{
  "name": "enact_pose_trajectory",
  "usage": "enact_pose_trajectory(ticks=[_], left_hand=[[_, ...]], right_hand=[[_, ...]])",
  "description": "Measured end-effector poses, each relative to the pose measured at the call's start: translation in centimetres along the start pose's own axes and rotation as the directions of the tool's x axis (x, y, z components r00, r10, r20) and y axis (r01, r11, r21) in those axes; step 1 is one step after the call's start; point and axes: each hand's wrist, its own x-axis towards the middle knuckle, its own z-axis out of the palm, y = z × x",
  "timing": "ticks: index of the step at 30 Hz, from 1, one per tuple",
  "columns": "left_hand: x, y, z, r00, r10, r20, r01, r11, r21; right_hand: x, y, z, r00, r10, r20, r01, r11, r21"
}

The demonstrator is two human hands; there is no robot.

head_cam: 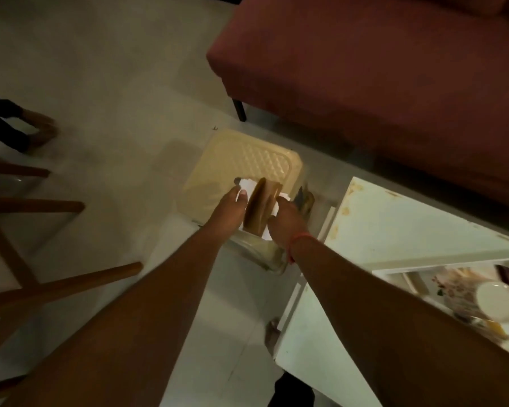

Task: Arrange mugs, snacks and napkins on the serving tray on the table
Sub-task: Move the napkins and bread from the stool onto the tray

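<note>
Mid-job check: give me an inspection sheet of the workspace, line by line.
Surface: white table, stained, at the right; its lower shelf holds dishes.
Job's things: cream tray with quilted pattern; brown napkin holder with white napkins, over the tray's near edge.
Clutter: white plate and blurred items on the shelf.
Grippers: left hand and right hand grip the holder from either side.
Cables: nothing seen.
Surroundings: red sofa; wooden chair legs; another person's foot; dim light.
</note>
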Motion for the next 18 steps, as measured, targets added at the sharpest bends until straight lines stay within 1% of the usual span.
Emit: enact_pose_trajectory(ticks=[2,5,8,11,14,18], left_hand=[[0.8,-0.4,0.3,0.996,-0.04,0.081,0.045,0.997,-0.06],[1.4,-0.3,0.9,0.982,-0.076,0.173,0.103,0.984,-0.149],[1.7,-0.2,1.2,0.982,-0.102,0.161,0.135,0.97,-0.203],[1.0,0.5,1.5,0.989,-0.072,0.126,0.101,0.966,-0.239],[0.1,0.9,2.9,0.997,-0.056,0.052,0.068,0.959,-0.276],[-4.0,2.6,7.3,1.0,-0.022,0.003,0.022,0.951,-0.307]], right_hand=[[1.4,-1.3,0.8,0.998,0.058,0.017,-0.059,0.993,0.106],[2.4,-1.7,1.9,0.985,0.173,0.007,-0.166,0.931,0.325],[2.6,-1.5,2.4,0.979,0.203,0.001,-0.182,0.876,0.446],[2.3,-1.0,1.8,0.98,0.197,-0.016,-0.162,0.845,0.51],[1.2,-0.1,0.5,0.982,0.186,-0.035,-0.129,0.792,0.597],[-2.4,3.3,-3.0,0.986,0.149,-0.08,-0.073,0.8,0.596]])
